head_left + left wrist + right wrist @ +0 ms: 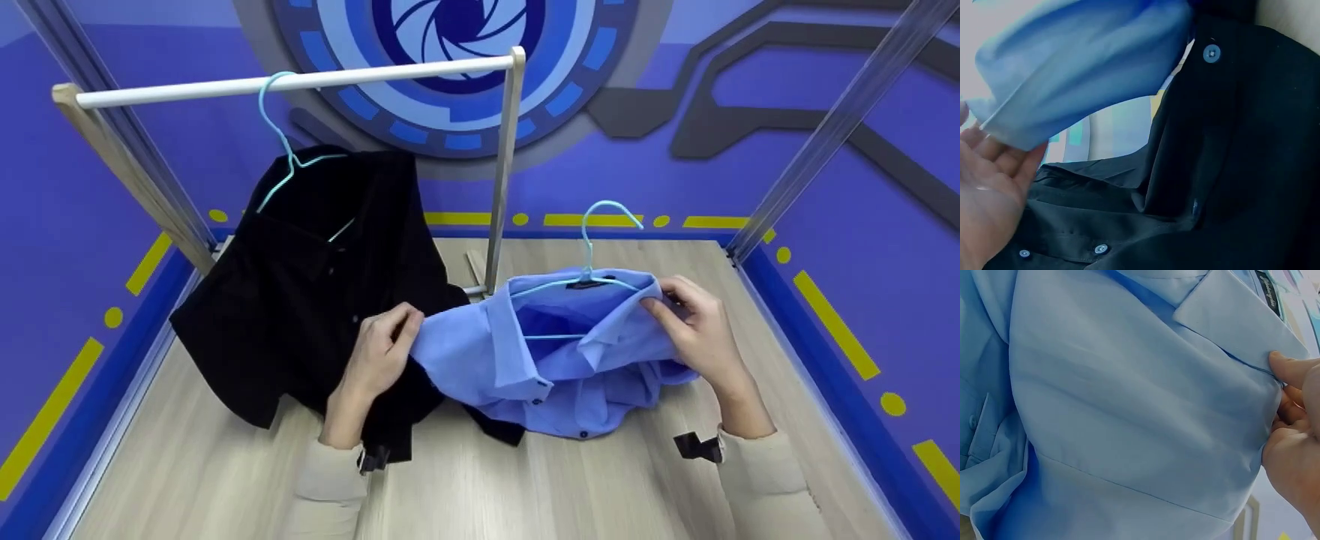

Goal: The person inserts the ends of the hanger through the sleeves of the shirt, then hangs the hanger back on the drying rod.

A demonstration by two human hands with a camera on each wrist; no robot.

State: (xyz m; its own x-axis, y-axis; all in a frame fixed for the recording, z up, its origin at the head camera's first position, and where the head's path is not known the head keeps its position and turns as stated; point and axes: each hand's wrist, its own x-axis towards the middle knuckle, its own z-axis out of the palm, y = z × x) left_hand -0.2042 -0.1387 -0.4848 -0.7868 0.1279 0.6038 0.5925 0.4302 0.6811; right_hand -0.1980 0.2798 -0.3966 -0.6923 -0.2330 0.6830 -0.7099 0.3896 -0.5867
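A light blue shirt [465, 352] with dark buttons is spread between both hands above the table. Inside its collar sits a pale turquoise hanger [587, 255], whose hook points up and hangs on nothing. My left hand [379, 349] pinches the shirt at its left shoulder or sleeve; the left wrist view shows the cloth between thumb and fingers. At the collar's right side, my right hand [701, 330] grips the fabric, thumb on top, as the right wrist view [1292, 416] confirms. Just behind the left hand is a black shirt [300, 300] on another turquoise hanger [289, 161].
A rack with a white rail [405, 73] and wooden posts [506, 172] stands at the back left, carrying the black shirt's hanger. That shirt's lower part drapes onto the wooden table [600, 487]. Blue patterned walls [847, 225] enclose the back and sides.
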